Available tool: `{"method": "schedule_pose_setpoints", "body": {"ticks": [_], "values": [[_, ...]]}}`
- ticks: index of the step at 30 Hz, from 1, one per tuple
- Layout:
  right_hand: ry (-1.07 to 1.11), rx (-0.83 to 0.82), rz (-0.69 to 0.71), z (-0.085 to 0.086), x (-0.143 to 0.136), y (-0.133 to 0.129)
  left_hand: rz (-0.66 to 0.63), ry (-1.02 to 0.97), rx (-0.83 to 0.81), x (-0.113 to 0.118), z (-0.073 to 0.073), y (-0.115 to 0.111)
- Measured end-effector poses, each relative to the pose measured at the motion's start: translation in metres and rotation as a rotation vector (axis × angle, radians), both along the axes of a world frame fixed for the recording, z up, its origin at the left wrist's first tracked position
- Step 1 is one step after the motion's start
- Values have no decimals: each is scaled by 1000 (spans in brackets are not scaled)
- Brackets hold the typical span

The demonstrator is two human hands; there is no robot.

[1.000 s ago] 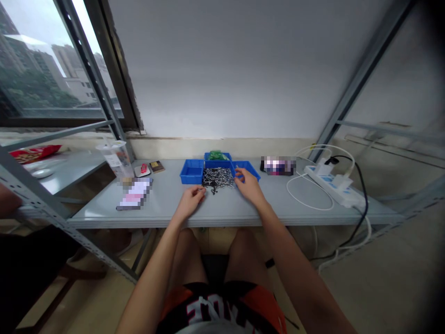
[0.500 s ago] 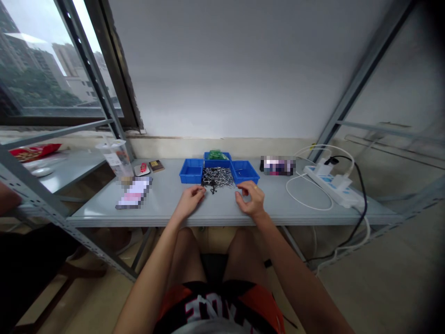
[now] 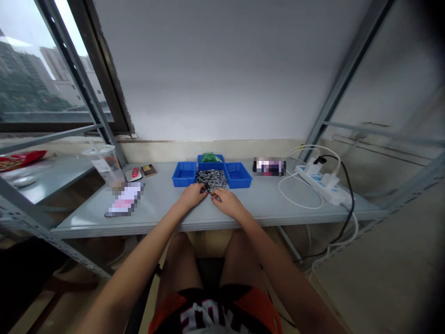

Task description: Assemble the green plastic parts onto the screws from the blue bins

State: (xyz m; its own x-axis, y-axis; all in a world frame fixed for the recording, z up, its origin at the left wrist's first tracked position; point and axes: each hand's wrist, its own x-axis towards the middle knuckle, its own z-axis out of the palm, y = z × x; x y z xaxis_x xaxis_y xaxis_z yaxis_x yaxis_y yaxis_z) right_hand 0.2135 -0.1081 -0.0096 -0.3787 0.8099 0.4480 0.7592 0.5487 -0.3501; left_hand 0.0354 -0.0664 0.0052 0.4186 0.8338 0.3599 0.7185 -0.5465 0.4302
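Note:
A pile of small metal screw-like pieces (image 3: 212, 177), silvery with some dark ones, lies on the grey table between blue trays. At the pile's front left edge is my left hand (image 3: 193, 195), its fingers closed in a pinch by a small dark piece. My right hand (image 3: 226, 201) is just right of it, fingers curled together at the front of the pile. The fingertips of both hands nearly meet, and what they pinch is too small to make out. Around the pile stand a left blue tray (image 3: 184, 181), a right blue tray (image 3: 239, 184) and a back blue tray (image 3: 211, 165) with green packaging (image 3: 210, 157).
A phone-like blurred item (image 3: 124, 199), a lidded plastic cup (image 3: 106, 164) and a small dark box (image 3: 149, 170) lie on the left. To the right are another blurred item (image 3: 269, 166), a white cable (image 3: 295, 204) and a power strip (image 3: 321, 186). Metal posts frame the table.
My right hand has moved left, from beside the right tray to the front of the pile, and its fingers have closed. My left hand now meets it there. The view has shifted slightly.

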Motion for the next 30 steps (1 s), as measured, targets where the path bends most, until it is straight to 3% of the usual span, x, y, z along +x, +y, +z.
{"method": "schedule_pose_setpoints", "body": {"ticks": [4, 11, 16, 20, 25, 30], "values": [[48, -15, 26, -1, 3, -1, -59, -8, 31, -8, -5, 10], [210, -134, 8, 3, 6, -2, -29, -61, 82, -11, -11, 3], [237, -145, 2, 6, 5, -6, -1, -108, 77, -14, -5, -1], [202, -134, 10, 6, 5, -7, 60, -238, 101, -12, 3, -19], [193, -147, 26, 2, 6, -6, 49, -396, -14, -5, -2, -44], [207, -165, 44, 0, 4, -2, -2, -556, -215, -8, -12, -45]]}}
